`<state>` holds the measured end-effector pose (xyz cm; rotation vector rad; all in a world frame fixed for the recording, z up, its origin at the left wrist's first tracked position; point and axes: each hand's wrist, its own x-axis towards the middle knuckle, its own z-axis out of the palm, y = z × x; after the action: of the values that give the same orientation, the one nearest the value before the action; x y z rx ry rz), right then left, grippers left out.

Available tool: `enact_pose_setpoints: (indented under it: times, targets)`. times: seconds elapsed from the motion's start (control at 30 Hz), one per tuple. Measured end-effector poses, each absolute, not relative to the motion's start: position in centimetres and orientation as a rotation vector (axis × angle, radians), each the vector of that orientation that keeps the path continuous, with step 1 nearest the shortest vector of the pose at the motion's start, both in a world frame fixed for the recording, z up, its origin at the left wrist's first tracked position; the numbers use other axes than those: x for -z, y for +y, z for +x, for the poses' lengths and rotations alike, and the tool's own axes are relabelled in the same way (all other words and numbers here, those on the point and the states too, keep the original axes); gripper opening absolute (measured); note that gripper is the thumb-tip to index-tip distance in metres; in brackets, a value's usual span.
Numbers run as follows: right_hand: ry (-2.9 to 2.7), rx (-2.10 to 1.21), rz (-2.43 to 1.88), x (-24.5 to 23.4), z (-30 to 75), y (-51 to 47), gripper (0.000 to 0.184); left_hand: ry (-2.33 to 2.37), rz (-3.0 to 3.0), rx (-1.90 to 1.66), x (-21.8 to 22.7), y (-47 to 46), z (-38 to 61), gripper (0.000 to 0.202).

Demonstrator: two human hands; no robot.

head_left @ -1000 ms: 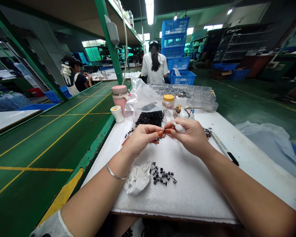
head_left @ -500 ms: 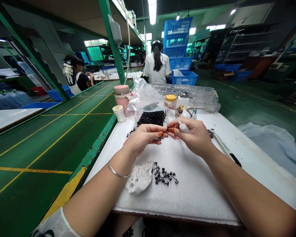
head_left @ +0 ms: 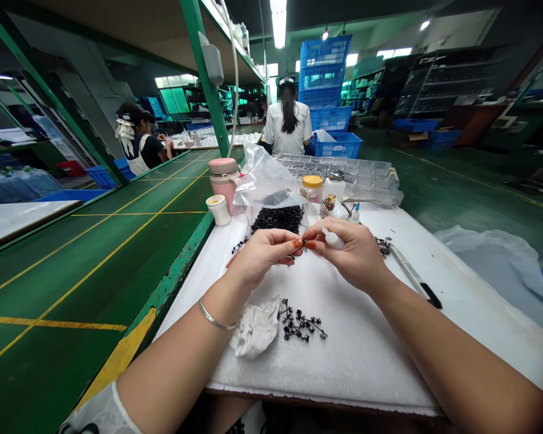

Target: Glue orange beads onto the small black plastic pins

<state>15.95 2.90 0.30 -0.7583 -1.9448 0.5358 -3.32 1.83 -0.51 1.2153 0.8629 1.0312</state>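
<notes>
Over the white tabletop, my left hand (head_left: pixel 266 252) and my right hand (head_left: pixel 353 248) meet at the fingertips. Both pinch a tiny black part (head_left: pixel 304 242), mostly hidden by the fingers. A small white squeeze bottle (head_left: pixel 333 239) is also tucked in my right hand, between thumb and fingers. Behind the hands lies a heap of small black parts (head_left: pixel 277 219) at the mouth of a clear plastic bag (head_left: pixel 266 175). Nearer to me, several black stemmed pieces (head_left: pixel 302 324) lie beside a crumpled white cloth (head_left: pixel 254 328).
A pink flask (head_left: pixel 223 181) and white tub (head_left: pixel 218 210) stand back left. A yellow-lidded jar (head_left: pixel 312 188) and small bottles are behind my right hand, before a clear compartment tray (head_left: pixel 375 175). A utility knife (head_left: pixel 414 277) lies right; a green conveyor (head_left: pixel 95 241) runs left.
My fingertips have shifted slightly left and down, still together on the tiny black part. The white bottle in my right hand has moved a little with them.
</notes>
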Motion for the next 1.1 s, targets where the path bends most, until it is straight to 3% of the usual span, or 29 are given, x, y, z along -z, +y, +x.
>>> enact_pose_setpoints:
  times: [0.13,0.33,0.5,0.77,1.1]
  targets:
    - [-1.853,-0.626,-0.811,-0.5,16.3,2.9,0.017,0.883,1.209,-1.043,0.3,1.7,-3.3,0.028]
    - [-1.585,-1.040,-0.855,-1.3,17.3,3.1,0.037,0.865,1.180,-1.049,0.2,1.7,-3.4,0.028]
    - [-1.592,-0.985,-0.894,-1.9,18.3,3.3,0.055,0.845,1.120,-1.072,0.0,1.8,-3.5,0.030]
    - [-1.534,-1.055,-0.839,-3.0,19.1,3.1,0.039,0.801,1.065,-1.091,-0.2,1.6,-3.5,0.027]
    - [-1.337,-0.756,-0.756,-2.9,19.0,2.2,0.022,0.772,1.087,-1.089,-0.1,1.8,-3.6,0.027]
